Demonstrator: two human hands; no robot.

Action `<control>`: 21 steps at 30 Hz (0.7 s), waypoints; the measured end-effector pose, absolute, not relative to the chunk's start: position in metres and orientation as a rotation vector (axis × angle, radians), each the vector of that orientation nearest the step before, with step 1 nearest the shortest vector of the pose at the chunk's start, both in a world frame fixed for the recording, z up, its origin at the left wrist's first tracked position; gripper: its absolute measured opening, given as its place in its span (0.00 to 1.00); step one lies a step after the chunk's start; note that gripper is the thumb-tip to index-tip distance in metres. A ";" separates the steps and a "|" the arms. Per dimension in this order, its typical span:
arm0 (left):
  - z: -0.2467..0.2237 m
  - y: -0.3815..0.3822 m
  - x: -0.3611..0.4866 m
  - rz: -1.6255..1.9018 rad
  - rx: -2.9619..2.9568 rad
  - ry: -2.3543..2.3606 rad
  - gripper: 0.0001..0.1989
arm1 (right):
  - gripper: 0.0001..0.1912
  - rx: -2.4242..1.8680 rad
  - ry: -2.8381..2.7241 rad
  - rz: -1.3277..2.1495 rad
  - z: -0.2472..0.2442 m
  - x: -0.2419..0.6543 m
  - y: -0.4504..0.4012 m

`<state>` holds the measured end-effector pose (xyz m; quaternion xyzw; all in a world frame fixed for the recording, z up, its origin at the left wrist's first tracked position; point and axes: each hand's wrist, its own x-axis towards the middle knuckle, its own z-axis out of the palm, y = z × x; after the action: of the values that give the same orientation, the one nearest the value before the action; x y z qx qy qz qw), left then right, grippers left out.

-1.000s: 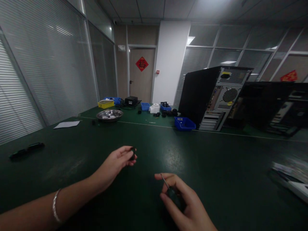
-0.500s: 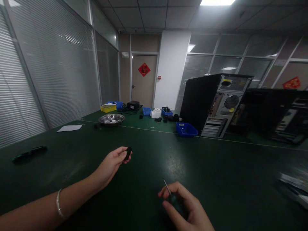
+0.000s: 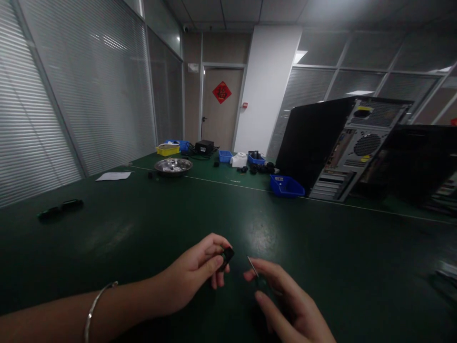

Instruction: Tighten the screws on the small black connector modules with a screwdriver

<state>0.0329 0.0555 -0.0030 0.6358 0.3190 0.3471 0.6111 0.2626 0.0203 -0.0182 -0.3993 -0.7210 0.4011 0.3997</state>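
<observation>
My left hand (image 3: 198, 269) pinches a small black block-shaped part (image 3: 227, 257) between thumb and fingers, above the green tabletop. What kind of part it is cannot be made out. Just to its right, my right hand (image 3: 291, 297) is closed around the dark green handle of a small screwdriver (image 3: 262, 284). The thin metal shaft points up and to the left, toward the black part, and a gap separates the two. My palm and fingers hide much of the handle.
Far left lies a dark green and black tool (image 3: 60, 209), with a white paper (image 3: 113, 176) behind it. A metal bowl (image 3: 173, 166) holds small pieces. A blue bin (image 3: 286, 186) stands beside a black computer tower (image 3: 314, 138). Several small bins and black parts line the back.
My left hand has moved right and nearer with the black part, close to the screwdriver. My right hand has shifted slightly right. The camera view has turned a little to the left and down.
</observation>
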 end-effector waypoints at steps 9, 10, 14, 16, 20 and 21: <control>-0.004 0.056 0.032 0.772 1.569 0.790 0.13 | 0.24 -0.858 -2.136 0.661 -0.003 0.267 0.023; -0.004 0.055 0.033 0.777 1.578 0.776 0.13 | 0.23 -0.854 -2.165 0.677 -0.001 0.266 0.023; -0.005 0.056 0.033 0.792 1.548 0.696 0.12 | 0.20 -0.909 -2.197 0.747 0.001 0.262 0.022; -0.007 0.056 0.033 0.783 1.514 0.659 0.11 | 0.19 -0.928 -2.195 0.773 0.001 0.262 0.022; -0.010 0.056 0.032 0.783 1.496 0.639 0.14 | 0.20 -0.937 -2.215 0.792 -0.001 0.263 0.022; -0.010 0.056 0.031 0.784 1.507 0.662 0.14 | 0.20 -0.941 -2.226 0.785 -0.002 0.263 0.022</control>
<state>0.0315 0.0555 -0.0102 0.6536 0.2870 0.3397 0.6124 0.2626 0.0221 -0.0015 -0.3538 -0.8368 0.2950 0.2960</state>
